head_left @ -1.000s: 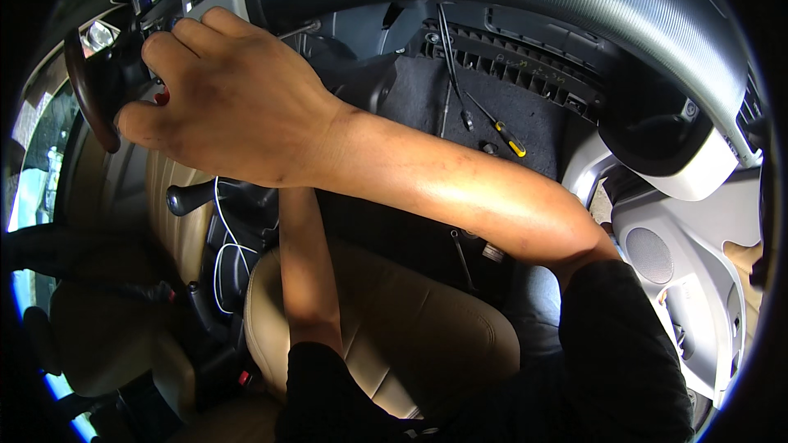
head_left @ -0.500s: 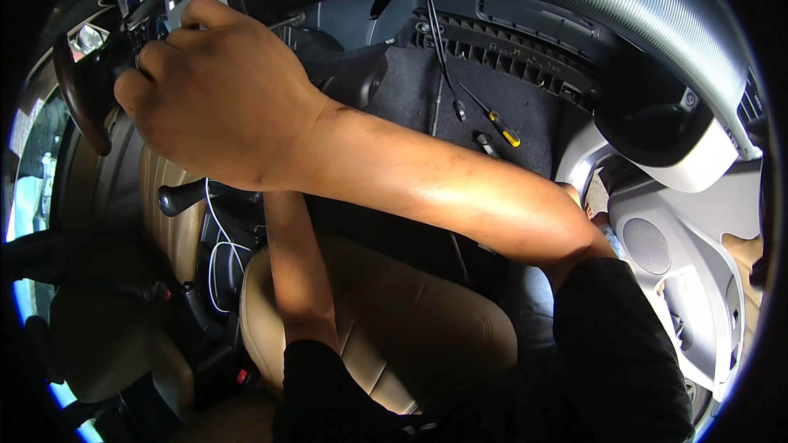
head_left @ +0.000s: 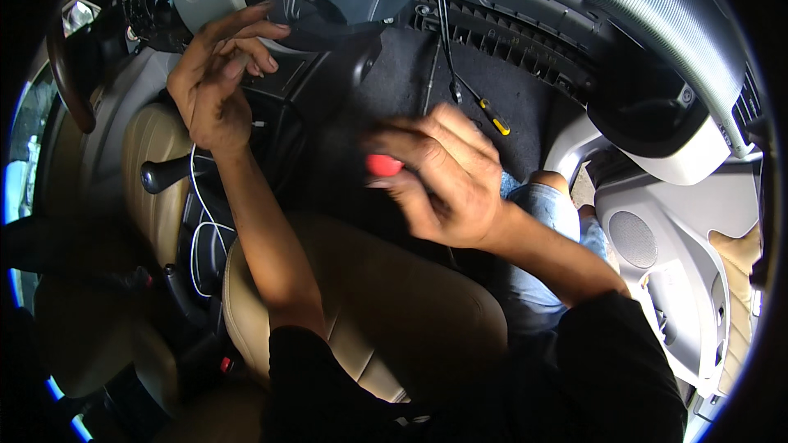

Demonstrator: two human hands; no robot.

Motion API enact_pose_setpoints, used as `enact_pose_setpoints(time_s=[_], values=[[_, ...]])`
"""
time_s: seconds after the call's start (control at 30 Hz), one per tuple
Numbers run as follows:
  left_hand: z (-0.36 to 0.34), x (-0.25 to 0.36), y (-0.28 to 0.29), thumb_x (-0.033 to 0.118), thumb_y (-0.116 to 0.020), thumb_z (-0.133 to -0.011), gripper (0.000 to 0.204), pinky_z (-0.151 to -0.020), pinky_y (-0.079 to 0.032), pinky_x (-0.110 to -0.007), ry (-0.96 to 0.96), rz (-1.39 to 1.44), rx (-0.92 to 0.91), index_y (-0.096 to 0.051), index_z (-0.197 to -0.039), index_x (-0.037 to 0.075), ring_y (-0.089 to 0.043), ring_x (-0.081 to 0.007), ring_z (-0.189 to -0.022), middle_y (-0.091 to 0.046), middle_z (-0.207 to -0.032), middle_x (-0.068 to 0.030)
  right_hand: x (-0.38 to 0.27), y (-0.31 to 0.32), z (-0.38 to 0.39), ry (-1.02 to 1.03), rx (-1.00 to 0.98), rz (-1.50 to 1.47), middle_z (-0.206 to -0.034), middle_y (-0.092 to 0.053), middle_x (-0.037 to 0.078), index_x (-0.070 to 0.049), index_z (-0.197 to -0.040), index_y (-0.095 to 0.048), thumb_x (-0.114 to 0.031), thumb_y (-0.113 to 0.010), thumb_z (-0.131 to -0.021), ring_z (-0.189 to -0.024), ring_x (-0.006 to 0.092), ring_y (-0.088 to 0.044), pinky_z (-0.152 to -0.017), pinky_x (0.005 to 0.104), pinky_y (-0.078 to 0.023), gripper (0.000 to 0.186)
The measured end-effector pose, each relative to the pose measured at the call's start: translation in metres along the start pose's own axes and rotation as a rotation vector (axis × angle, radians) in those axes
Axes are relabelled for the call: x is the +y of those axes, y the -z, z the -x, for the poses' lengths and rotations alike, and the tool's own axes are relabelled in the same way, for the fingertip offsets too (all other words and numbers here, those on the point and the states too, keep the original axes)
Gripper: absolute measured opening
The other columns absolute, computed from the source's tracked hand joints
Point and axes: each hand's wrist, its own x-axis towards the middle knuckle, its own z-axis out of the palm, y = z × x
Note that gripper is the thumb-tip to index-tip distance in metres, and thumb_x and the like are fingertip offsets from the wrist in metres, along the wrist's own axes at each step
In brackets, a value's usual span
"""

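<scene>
Shadowed seat, bright glare on dashboard and door panel, motion-blurred right grip, fisheye-bent edges, dark corners

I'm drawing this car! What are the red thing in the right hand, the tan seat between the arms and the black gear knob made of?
Red thing in the right hand: maybe smooth plastic, evenly coloured, but little of it shows.
Tan seat: leather or imitation leather, smooth, with seam lines.
Black gear knob: probably hard plastic, fairly shiny, because light glints off it.
</scene>
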Motion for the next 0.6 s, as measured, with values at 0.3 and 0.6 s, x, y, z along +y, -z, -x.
enact_pose_setpoints(time_s=[0.3, 0.6], values=[[-0.004, 0.051, -0.069, 0.004, -0.062, -0.085, 0.021, -0.068, -0.055, -0.026, 0.032, -0.134, -0.163, -0.073, -0.102, -0.004, -0.073, -0.0196, -0.078, -0.075, -0.093, -0.0153, 0.011, 0.027, 0.188, -0.527, -0.578, -0.019, -0.106, -0.065, 0.014, -0.003, -0.110, -0.061, -0.007, -0.066, -0.085, -0.093, 0.0372, -0.066, -0.081, 0.0444, -0.056, 0.026], [0.133, 0.158, -0.180, 0.037, -0.070, -0.088, 0.044, -0.112, -0.034, -0.046, 0.505, -0.351, -0.966, -0.066, -0.123, 0.010, -0.050, -0.0247, -0.129, -0.063, -0.127, -0.0093, 0.016, 0.124, 0.248, -0.578, -0.717, 0.253, -0.117, -0.065, 0.013, -0.005, -0.113, -0.063, -0.013, -0.068, -0.080, -0.117, 0.0315, -0.057, -0.102, 0.0441, -0.042, 0.035]])
